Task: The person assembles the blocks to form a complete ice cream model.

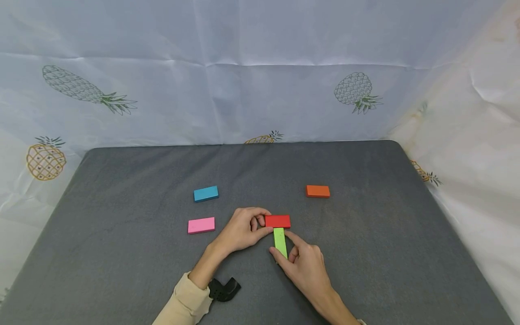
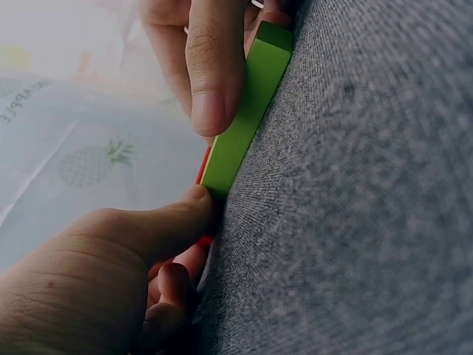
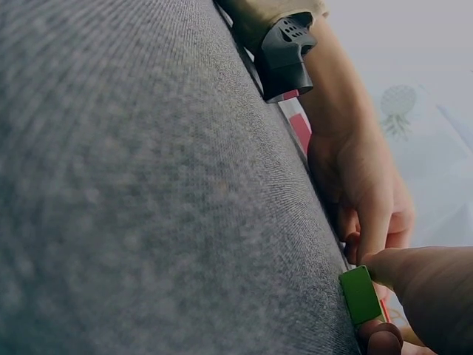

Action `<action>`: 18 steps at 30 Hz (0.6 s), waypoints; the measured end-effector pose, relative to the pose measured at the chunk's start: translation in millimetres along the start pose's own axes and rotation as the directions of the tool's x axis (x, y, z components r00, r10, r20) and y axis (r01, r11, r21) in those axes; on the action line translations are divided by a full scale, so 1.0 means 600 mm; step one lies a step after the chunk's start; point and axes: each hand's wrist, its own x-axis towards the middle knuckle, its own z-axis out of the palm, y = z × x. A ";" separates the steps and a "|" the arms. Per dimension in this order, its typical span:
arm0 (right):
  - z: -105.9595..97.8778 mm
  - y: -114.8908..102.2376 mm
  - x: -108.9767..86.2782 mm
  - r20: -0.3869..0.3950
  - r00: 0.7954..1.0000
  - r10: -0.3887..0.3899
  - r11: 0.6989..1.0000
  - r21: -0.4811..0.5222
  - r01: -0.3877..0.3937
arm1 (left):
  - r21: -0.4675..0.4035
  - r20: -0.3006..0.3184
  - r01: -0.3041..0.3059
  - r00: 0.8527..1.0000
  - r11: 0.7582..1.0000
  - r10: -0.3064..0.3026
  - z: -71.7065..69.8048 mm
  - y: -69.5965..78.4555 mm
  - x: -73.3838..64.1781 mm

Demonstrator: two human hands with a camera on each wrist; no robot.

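Observation:
A red block [image 1: 278, 221] lies flat on the grey table. Thumb and index finger of my left hand [image 1: 240, 231] pinch its left part, near and far sides. Below it a light green block [image 1: 280, 241] lies lengthwise, its far end against the red block's near edge, so the two make a T shape. My right hand [image 1: 307, 267] holds the green block, thumb on its left side and index finger on its right. In the left wrist view the green block [image 2: 242, 111] is seen from its side; the red one is mostly hidden behind it.
A blue block [image 1: 206, 194] and a pink block [image 1: 201, 225] lie left of my hands. An orange block [image 1: 318, 191] sits at the back right. White cloth with pineapple prints [image 1: 227, 99] hangs behind the table [image 1: 142, 234]. A black wrist device [image 1: 225, 290] is on my left wrist.

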 end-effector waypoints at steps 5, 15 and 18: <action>0.000 0.000 0.000 0.002 1.000 0.007 1.000 -0.002 -0.007 | 0.007 -0.002 -0.002 1.000 1.000 0.002 0.000 0.000 -0.001; 0.000 0.000 0.001 0.009 1.000 0.015 1.000 0.002 -0.015 | 0.017 0.003 -0.001 1.000 1.000 0.001 0.002 -0.002 0.000; 0.000 0.000 0.001 0.009 1.000 0.015 1.000 0.001 -0.015 | 0.020 0.005 -0.003 1.000 1.000 0.003 0.002 -0.004 0.000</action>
